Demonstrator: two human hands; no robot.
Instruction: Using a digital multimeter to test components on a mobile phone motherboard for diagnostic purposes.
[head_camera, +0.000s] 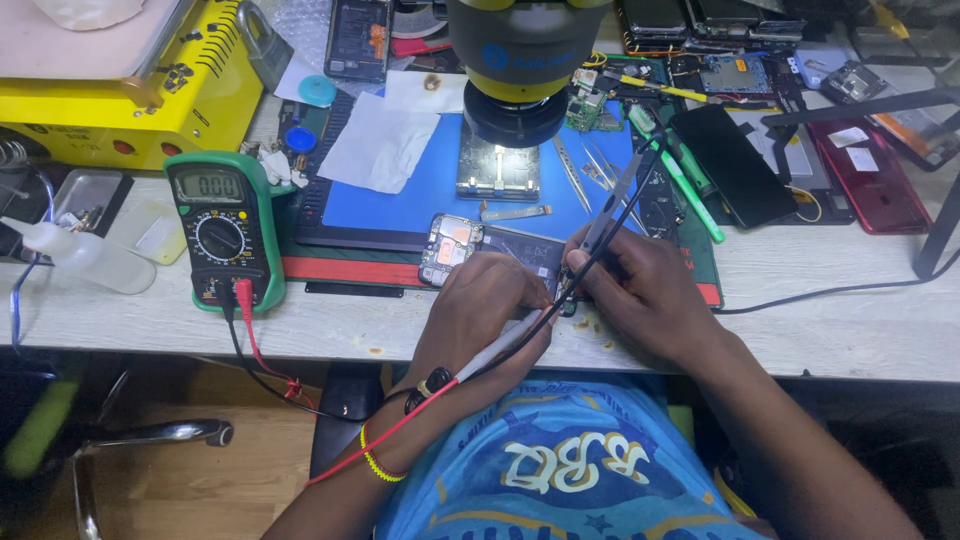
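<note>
Two thin meter probes meet over an opened phone (500, 255) at the frame's centre. The left hand (480, 315) pinches one probe (505, 345), the right hand (640, 290) pinches the other (610, 215). The phone's bare board looks light and fragile, best gripped by its edges. A green meter (222, 230) sits at left; a microscope (520, 65) looms above.

Opened phone (480, 252): back cover off, lying flat across front edge of blue mat on worktop, gold-coloured shielding and dark board exposed at its left end, right part hidden under hands.

Grey probe (505, 340): slim pen-shaped, red lead trailing from rear, lying slanted across left hand, tip at phone's right end.

Second probe (610, 215): slim, grey, black lead, held steeply, tip down at same spot, just beside first probe's tip; exact contact point too small to tell.
</note>
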